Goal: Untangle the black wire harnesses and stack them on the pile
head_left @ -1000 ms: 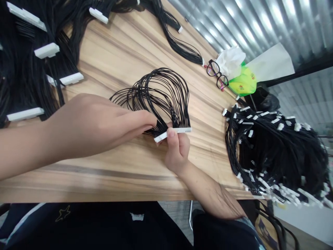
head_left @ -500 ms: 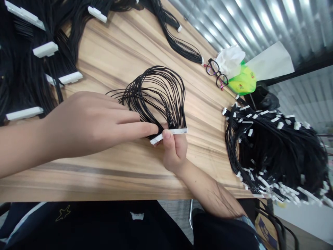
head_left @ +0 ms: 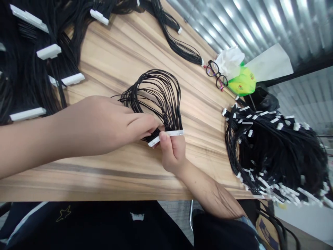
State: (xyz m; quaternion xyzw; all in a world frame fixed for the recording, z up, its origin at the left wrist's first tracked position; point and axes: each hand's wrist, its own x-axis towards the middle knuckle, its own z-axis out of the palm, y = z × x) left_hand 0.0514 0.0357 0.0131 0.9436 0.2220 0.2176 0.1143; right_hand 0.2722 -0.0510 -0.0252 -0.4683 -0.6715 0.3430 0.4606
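A black wire harness is bent into a loop above the table, its two white connectors meeting end to end at a slight angle. My right hand is closed around the connectors, with the thumb pressed where the left connector meets the right connector. From the left, my left hand reaches over the loop's near side. Its fingers are curled together on the wires just behind the left connector; the fingertips are partly hidden.
Black harnesses with white connectors cover the table's left side. Another bundle runs along the back. Glasses, a green packet of tissues and a large harness pile lie on the right. The wooden table's front edge is close to my body.
My left index finger, stretched out before, has bent in towards the wires. The harness loop and both connectors have shifted slightly left and down with my right hand.
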